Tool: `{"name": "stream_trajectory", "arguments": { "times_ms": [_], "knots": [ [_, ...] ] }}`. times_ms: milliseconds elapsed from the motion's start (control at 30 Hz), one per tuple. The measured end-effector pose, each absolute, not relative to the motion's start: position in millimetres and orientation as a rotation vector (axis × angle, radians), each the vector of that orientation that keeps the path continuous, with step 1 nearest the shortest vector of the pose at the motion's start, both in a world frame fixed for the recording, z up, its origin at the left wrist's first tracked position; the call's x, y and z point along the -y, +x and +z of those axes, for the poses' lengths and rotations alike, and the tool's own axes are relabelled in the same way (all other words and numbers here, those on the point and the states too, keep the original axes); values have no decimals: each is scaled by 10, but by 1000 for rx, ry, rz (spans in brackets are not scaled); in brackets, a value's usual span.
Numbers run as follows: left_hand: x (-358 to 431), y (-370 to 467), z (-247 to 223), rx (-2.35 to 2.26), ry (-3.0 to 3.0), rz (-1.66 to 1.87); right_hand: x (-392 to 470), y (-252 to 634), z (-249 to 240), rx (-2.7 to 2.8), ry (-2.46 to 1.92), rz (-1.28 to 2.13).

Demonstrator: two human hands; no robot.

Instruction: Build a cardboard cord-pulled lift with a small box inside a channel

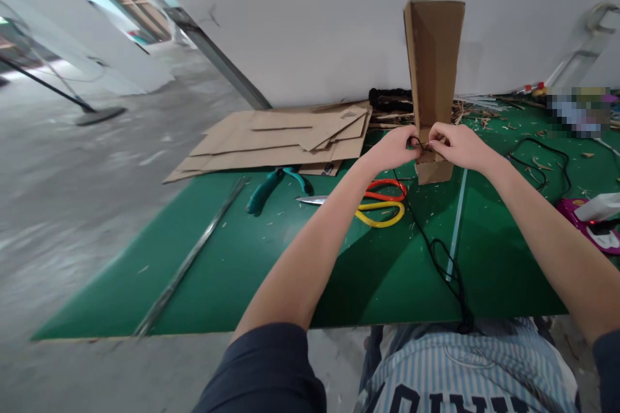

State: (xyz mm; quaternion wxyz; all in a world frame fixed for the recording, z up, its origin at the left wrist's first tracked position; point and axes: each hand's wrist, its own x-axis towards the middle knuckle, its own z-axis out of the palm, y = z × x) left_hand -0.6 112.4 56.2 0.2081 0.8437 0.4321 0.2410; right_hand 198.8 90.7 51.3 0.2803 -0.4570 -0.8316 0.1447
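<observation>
A tall, narrow cardboard box (pixel 436 64) with an open front stands upright on the green table (pixel 194 297), near the wall. At its lower part my left hand (pixel 400 147) pinches a black cord (pixel 423 229), which trails down to the table's front edge. Opposite it, my right hand (pixel 453 144) is closed at the same spot, its fingertips pressed together on something too small to make out. Scissors with red and yellow handles (pixel 380 214) lie beneath my left forearm. Left of them rest teal-handled pliers (pixel 264 192).
Flat cardboard sheets (pixel 242 142) are stacked at the back left. A bundle of thin wires (pixel 194 251) crosses the left side. A translucent stick (pixel 456 226) lies before the box. At the right is a purple device (pixel 588 226); twigs and scraps line the wall.
</observation>
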Motion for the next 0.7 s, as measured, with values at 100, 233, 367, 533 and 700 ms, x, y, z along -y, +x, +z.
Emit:
{"name": "stream_trajectory", "arguments": {
  "times_ms": [100, 233, 367, 533, 700],
  "knots": [
    [-1112, 17, 558, -1187, 2333, 659, -911, 1971, 502, 2228, -1229, 346],
    [-1120, 20, 553, -1185, 2230, 707, -891, 1943, 506, 2251, -1253, 272],
    [-1157, 50, 483, -1206, 2075, 798, -868, 1930, 517, 2294, -1256, 205],
    [-1182, 102, 407, -1246, 1841, 799, -855, 1949, 555, 2342, -1255, 270],
    [-1155, 110, 469, -1361, 2038, 805, -880, 1957, 583, 2474, -1157, 214]
  ]
}}
